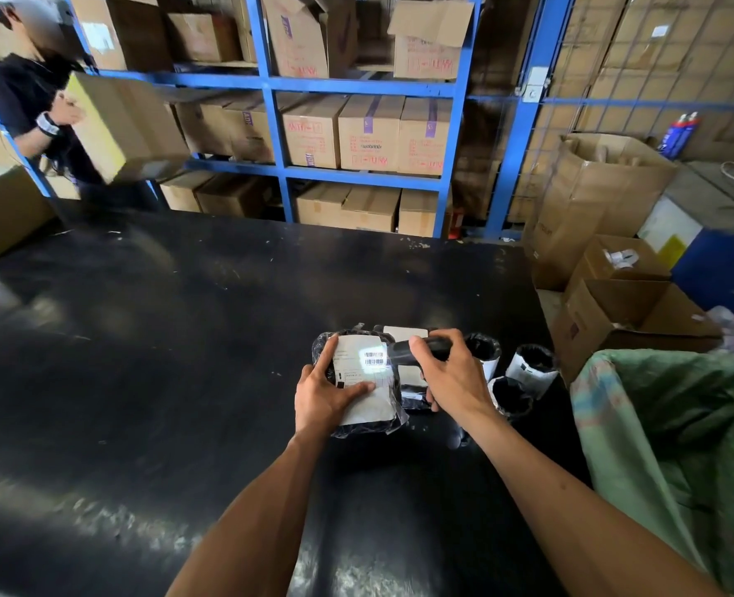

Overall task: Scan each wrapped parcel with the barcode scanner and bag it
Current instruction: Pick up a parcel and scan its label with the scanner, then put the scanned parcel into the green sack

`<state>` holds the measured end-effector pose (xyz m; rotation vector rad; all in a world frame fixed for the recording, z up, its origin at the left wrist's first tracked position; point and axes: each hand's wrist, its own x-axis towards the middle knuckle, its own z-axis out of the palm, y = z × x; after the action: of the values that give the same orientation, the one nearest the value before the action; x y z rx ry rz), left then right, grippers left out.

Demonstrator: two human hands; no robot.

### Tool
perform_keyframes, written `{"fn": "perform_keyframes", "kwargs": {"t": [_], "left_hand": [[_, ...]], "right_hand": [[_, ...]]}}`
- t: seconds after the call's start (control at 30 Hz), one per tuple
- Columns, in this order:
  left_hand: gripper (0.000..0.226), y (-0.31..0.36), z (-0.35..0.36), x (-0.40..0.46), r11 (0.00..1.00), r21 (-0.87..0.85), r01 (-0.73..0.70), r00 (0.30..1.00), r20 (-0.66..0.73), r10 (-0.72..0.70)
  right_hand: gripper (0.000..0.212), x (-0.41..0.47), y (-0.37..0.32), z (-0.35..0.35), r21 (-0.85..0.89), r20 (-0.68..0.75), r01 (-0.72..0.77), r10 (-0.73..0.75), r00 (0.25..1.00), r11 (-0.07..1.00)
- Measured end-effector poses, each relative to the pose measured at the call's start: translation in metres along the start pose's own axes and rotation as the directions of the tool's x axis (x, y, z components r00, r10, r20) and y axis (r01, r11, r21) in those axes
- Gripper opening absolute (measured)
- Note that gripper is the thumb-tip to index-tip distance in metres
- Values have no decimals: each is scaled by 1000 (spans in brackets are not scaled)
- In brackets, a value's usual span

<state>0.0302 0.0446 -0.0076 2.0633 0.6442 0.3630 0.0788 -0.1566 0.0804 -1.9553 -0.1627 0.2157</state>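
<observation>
Black worktop scene, mid-scan: left hand fingers grip the labelled parcel, right hand holds the barcode scanner lighting its barcode; rolled parcels wait beside the green bag.

Left hand holds labelled parcel; right hand aims barcode scanner at it.
</observation>
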Motion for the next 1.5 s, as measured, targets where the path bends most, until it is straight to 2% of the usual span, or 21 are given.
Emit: {"fn": "perform_keyframes", "kwargs": {"t": [0.47, 0.6, 0.7, 0.77, 0.87, 0.97, 1.1, 1.3, 1.4, 1.43, 1.5], "left_hand": [[103, 2, 7, -1, 999, -38, 17, 1000, 12, -16], [105, -6, 6, 0, 995, -78, 59, 998, -26, -61], [108, -9, 3, -3, 981, -153, 120, 991, -39, -127], [110, -10, 2, -7, 971, -203, 128, 990, -38, -138], [108, -8, 2, -18, 956, -264, 132, 989, -26, -143], [105, -4, 4, -31, 942, -306, 136, 989, -7, -146], [104, 5, 16, -42, 932, -333, 142, 990, 35, -139], [104, 27, 47, -52, 905, -395, 157, 986, 116, -121], [104, 46, 65, -56, 889, -432, 152, 984, 149, -96], [104, 56, 73, -58, 881, -447, 156, 982, 164, -91], [103, 75, 91, -61, 869, -470, 157, 976, 206, -65]], "right_hand": [[50, 5, 7, -3, 65, -2, -82, 82, 997, 995], [54, 2, 26, -5, -12, 40, -147, 148, 988, 989], [52, -4, 62, -2, -71, 94, -263, 268, 959, 962], [60, -11, 90, 1, -177, 110, -320, 341, 934, 931], [82, -25, 122, 7, -337, 64, -384, 428, 902, 860], [73, -39, 140, 8, -385, -7, -448, 483, 876, 807], [76, -50, 158, 8, -322, -37, -515, 533, 845, 794], [80, -65, 167, -13, -245, 76, -525, 556, 828, 815], [79, -66, 160, -37, -205, 64, -497, 518, 853, 843], [73, -61, 157, -48, -140, 25, -475, 483, 875, 869], [57, -47, 147, -79, 105, -68, -399, 407, 911, 911]]}}
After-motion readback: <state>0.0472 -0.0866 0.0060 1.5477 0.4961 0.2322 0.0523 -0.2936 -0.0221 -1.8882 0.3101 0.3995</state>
